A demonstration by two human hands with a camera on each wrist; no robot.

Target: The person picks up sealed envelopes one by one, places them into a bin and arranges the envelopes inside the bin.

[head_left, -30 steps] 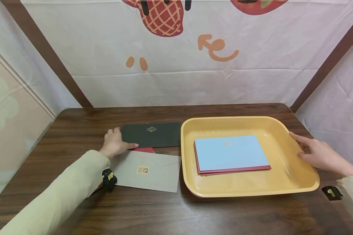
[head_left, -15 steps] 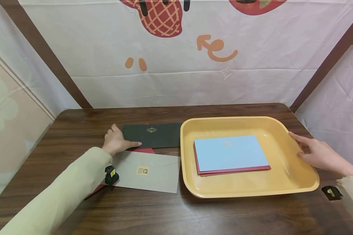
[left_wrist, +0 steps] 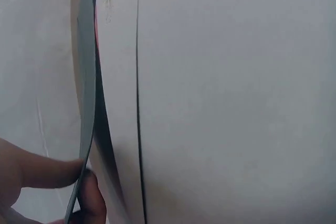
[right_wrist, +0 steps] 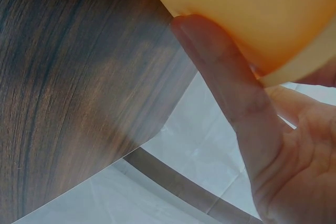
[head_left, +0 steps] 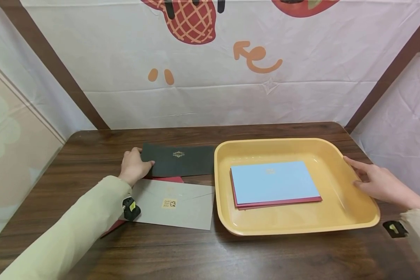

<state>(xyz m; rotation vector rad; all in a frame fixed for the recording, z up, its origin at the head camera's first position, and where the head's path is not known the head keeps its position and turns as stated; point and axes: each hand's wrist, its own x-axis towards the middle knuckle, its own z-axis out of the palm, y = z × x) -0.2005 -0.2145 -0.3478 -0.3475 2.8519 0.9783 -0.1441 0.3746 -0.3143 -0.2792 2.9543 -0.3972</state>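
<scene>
My left hand point(head_left: 131, 167) pinches the left end of a dark green envelope point(head_left: 189, 165) with a small gold emblem. In the left wrist view the thumb and a finger point(left_wrist: 92, 198) close on the edge of that envelope point(left_wrist: 87, 93), which bends up there. Below it lies a grey envelope point(head_left: 192, 210) with a square label, over red ones that peek out. My right hand point(head_left: 381, 182) grips the right rim of a yellow tray point(head_left: 346, 210); in the right wrist view a finger point(right_wrist: 220, 72) lies along its outer wall. A light blue envelope point(head_left: 273, 184) rests inside the tray.
Under the light blue envelope, dark red envelope edges point(head_left: 283, 202) show. A red corner point(head_left: 113, 227) sticks out beside the left sleeve. The brown wooden table point(head_left: 196, 256) ends at a printed white cloth point(head_left: 210, 105) behind it.
My left thumb has drawn back toward the left end of the dark green envelope, and that end has risen slightly. My right hand and the tray stay put.
</scene>
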